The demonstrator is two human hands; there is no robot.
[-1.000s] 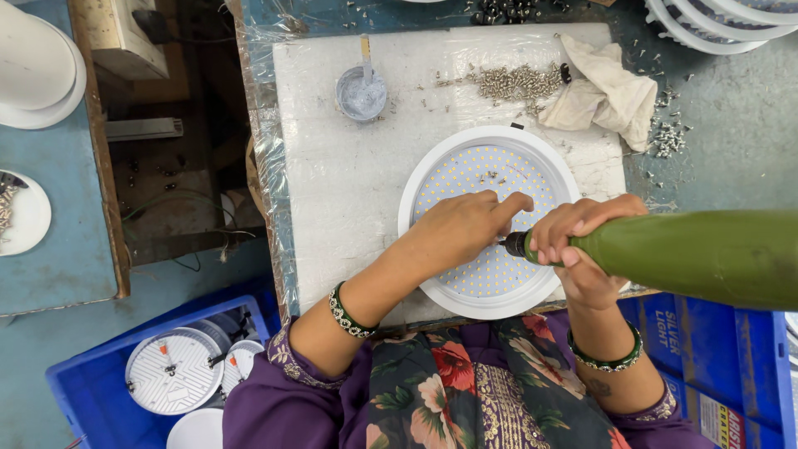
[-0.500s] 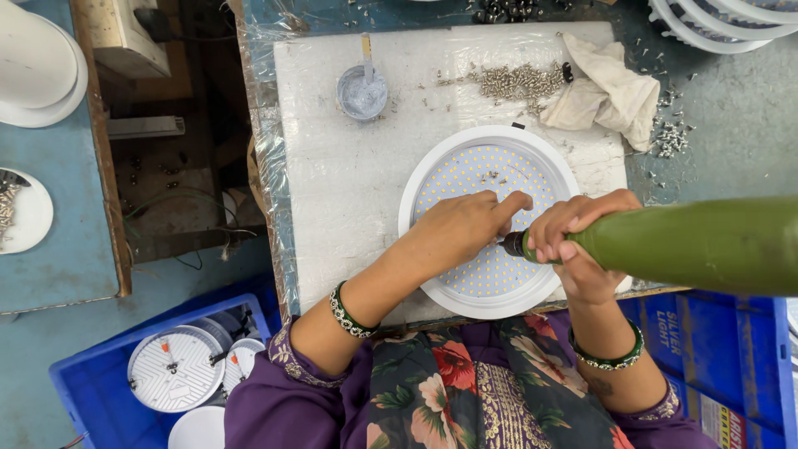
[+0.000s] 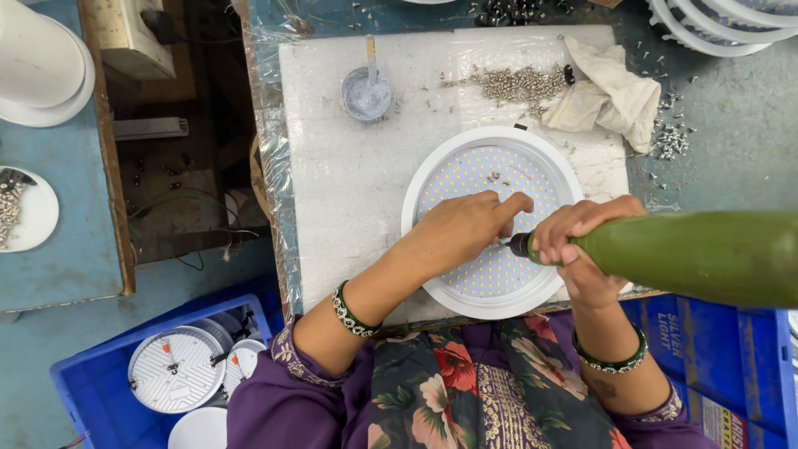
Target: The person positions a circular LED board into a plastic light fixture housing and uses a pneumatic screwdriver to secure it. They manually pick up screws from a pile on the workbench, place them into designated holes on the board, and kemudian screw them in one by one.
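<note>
Both hands' fingers (screwdriver (image 3: 690, 254) between) on lamp (image 3: 492, 220)

the white board (image 3: 349, 191) lies bare left of the round led panel (image 3: 492, 220), open for a hand between the small paste cup (image 3: 366, 93) and the near edge. behind the panel, a heap of screws (image 3: 515, 83) and a crumpled cloth (image 3: 607, 93) crowd the far strip (loose screws spill beyond it too). the left hand (image 3: 461, 229) and the green screwdriver (image 3: 690, 256) in the right hand (image 3: 578, 249) cover the panel's near half. stacked white rings (image 3: 723, 25) block the far right corner.
</note>
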